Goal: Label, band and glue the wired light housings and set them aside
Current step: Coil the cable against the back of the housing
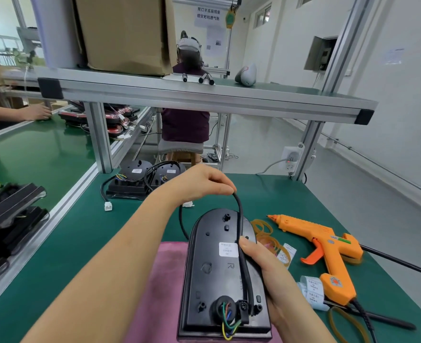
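Atop the pink mat [164, 280], right hand [271, 273] grips the seemingly rigid light housing [211, 276] by its edge; left hand [204, 184] pinches its springy-looking cable [239, 211].

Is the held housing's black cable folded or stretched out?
Folded: the left hand pinches the bend of the black cable; the right hand clamps both strands against the black plastic light housing.

Big cardboard box [125, 33] sat on alu shelf [204, 95], grey shell [247, 75] to its rt. Person [185, 122] sat on stool [181, 148] beyond bench, back to cam. Power socket [292, 157] on rt post. Pink cloth [164, 280] lay on green mat [291, 199]; conveyor [36, 149] at left.
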